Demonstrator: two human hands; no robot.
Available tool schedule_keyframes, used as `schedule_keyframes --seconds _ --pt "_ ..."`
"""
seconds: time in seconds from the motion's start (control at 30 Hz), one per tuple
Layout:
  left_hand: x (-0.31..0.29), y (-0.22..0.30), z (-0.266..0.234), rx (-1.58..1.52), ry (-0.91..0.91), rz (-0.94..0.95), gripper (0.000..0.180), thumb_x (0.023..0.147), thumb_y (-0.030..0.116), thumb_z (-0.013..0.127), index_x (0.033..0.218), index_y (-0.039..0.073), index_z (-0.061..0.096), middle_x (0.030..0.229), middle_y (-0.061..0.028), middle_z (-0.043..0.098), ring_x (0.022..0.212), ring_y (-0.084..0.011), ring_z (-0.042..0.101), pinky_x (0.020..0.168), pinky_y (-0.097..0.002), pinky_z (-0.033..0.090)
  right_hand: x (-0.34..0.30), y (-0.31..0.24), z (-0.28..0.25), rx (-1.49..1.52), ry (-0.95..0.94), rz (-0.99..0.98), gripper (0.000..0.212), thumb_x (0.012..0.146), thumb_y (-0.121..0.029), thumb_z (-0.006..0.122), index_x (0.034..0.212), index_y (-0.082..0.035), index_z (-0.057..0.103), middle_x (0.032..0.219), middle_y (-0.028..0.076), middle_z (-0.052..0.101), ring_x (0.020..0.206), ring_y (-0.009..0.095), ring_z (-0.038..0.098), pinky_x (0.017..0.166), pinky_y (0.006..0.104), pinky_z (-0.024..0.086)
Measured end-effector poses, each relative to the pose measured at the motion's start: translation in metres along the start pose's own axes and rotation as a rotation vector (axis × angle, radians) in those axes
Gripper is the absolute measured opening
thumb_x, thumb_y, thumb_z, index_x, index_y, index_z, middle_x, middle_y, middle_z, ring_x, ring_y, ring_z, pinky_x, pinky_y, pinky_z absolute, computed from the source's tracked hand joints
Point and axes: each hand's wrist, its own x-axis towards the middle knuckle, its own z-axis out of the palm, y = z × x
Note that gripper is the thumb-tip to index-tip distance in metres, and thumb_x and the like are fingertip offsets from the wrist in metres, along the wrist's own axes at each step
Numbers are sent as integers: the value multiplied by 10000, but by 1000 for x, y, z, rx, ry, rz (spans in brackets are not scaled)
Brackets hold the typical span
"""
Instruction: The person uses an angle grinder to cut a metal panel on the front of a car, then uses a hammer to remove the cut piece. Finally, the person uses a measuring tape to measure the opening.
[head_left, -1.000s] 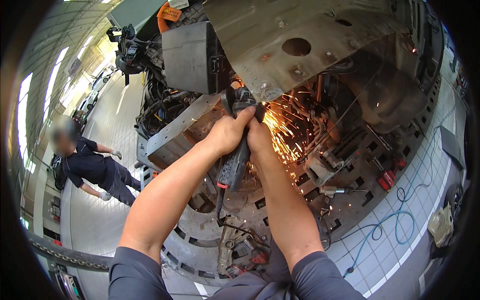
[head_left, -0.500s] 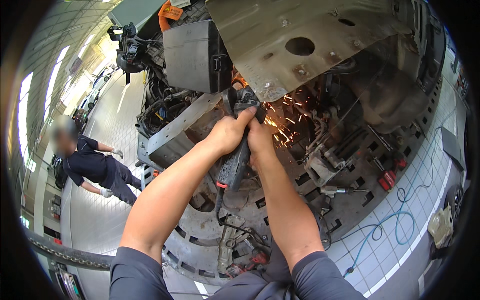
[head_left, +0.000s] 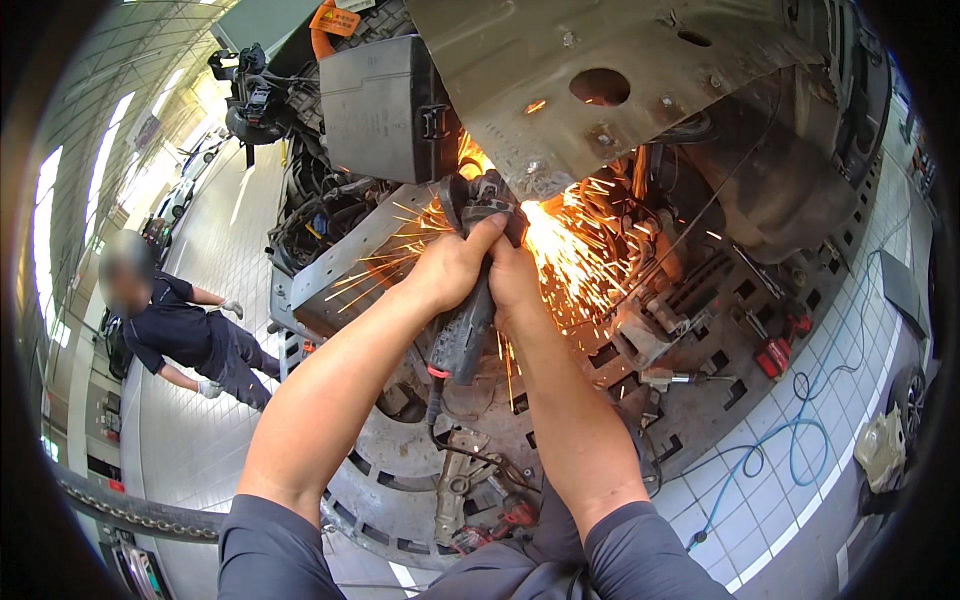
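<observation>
Both my hands are wrapped round a black corded angle grinder (head_left: 466,330), held with its head pointing away from me. My left hand (head_left: 461,264) grips near the grinder's head, its thumb lying over the top. Close against it, my right hand (head_left: 515,278) closes on the body from the other side. The head works at the metal of a stripped car front, beside a grey rail (head_left: 345,262) and under a bent olive-grey sheet panel (head_left: 560,90). Bright sparks (head_left: 575,250) spray from there, mostly to the right. The exact contact point is hidden.
A black box (head_left: 375,110) sits beyond the grinder. Below lies a slotted metal platform (head_left: 560,440) with a red power tool (head_left: 773,355) and other tools. A blue air hose (head_left: 790,433) winds over the tiles at right. Another person (head_left: 185,320) in dark clothes and gloves stands at left.
The sparks have grown much denser and brighter, now also flying left over the rail. The grinder and both hands have barely shifted. The grip is the same.
</observation>
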Motion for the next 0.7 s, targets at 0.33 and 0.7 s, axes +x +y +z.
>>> schedule_keyframes --seconds 0.33,0.7 --pt "3 -6 -1 -27 -22 6 843 910 666 329 1029 -105 650 952 -233 668 925 -256 631 872 -338 453 4 7 -1 16 12 8 419 893 -364 606 967 45 656 838 80 657 708 166 608 640 320 492" --pt "1 2 -3 -92 -14 18 839 903 663 372 1036 -120 643 970 -245 665 926 -259 630 869 -329 454 -2 -2 3 29 13 19 434 897 -366 604 933 63 655 827 92 655 689 161 602 619 327 491"
